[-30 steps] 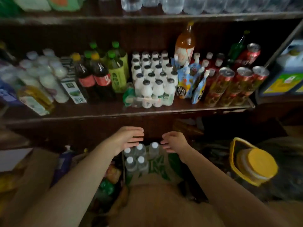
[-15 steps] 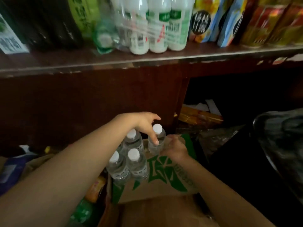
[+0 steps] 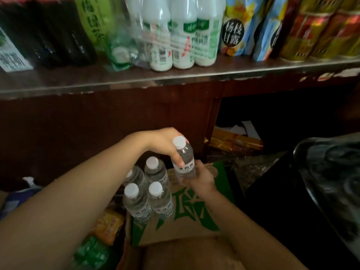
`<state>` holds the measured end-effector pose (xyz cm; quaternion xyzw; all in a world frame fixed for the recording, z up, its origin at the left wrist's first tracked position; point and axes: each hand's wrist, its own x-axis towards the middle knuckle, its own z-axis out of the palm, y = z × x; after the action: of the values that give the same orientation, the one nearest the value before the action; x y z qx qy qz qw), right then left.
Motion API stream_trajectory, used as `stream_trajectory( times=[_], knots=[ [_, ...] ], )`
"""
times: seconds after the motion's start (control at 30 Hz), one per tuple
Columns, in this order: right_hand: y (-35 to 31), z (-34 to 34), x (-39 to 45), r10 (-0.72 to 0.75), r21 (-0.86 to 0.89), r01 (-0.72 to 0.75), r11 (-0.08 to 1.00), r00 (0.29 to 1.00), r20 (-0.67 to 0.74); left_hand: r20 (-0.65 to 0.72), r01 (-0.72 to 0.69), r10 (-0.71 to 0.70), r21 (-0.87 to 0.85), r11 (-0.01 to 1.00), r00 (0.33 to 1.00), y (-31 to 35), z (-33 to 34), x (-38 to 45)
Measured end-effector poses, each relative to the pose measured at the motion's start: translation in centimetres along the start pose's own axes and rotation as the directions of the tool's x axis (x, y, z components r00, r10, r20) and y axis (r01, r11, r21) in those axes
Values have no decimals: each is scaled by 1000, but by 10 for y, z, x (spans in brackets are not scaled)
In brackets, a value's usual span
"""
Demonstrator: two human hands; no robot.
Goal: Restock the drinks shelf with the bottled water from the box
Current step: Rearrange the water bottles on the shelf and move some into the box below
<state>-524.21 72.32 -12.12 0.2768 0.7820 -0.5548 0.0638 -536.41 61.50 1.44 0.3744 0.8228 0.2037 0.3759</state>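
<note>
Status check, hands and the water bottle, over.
Left hand grips water bottle near its cap; right hand holds its base. Bottle lifted above the box. Four bottles remain. Nothing blocking.

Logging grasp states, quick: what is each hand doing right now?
Left hand: grips the raised water bottle from above, near its neck.
Right hand: holds the same bottle's lower part from below.

Clear glossy plastic bottle (image 3: 184,160), matt cardboard box (image 3: 187,227), worn shelf (image 3: 136,82).
</note>
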Motion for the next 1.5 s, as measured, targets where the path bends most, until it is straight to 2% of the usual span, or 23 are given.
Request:
stream_trajectory(
  times=[0.3,0.57,0.73,0.83,0.93,1.03,1.3,1.5],
  knots=[
    [-123,-81,-79,-41,66,42,997,999,-18,-70,13,-19,-86,996,997,114,-92,-72],
    [-275,-165,-160,-100,89,101,991,995,-15,-184,42,-79,-197,980,980,229,-199,-156],
    [-355,-205,-199,-118,91,123,988,991,-57,-274,-33,-44,-272,962,961,293,-253,-204],
    [-389,-220,-208,-192,14,193,981,979,-64,-310,-66,-37,-312,948,950,317,-274,-226],
    [-423,-232,-214,-252,-29,251,968,966,-51,-358,-108,-43,-393,913,933,336,-295,-248],
    [-455,-237,-215,-273,27,274,961,962,-26,-404,-159,-30,-426,891,914,345,-320,-261],
    [-539,-235,-186,-366,87,366,927,931,-11,-526,-188,-21,-342,921,850,353,-397,-265],
    [-600,-236,-156,-439,19,446,895,886,-149,-706,-194,-82,-301,934,703,354,-454,-249]
  ],
)
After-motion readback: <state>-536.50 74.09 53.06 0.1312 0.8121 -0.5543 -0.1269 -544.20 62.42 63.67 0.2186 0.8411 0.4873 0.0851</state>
